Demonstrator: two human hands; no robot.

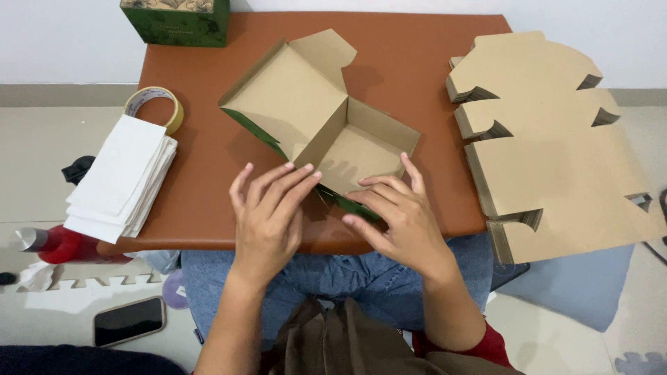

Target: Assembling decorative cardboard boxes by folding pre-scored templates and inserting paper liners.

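At the far left a red bottle (59, 244) with a metal cap lies on the pale floor beside a dark phone (129, 321). On the smooth brown table (417, 62), a stack of white paper sheets (121, 177) overhangs the left edge, touching a roll of yellowish tape (154, 105); a green printed box (175, 21) stands at the back corner. The left hand (267, 215) rests flat, fingers spread and straight, its tips pressing the near wall of the half-folded cardboard box (326, 118), plain brown inside and green outside, lid flap tilted open, sitting mid-table. The right hand (399, 219) lies loosely open against the box's near corner, gripping nothing. At the right, a thick stack of flat, notched cardboard blanks (556, 153) overhangs the table edge.
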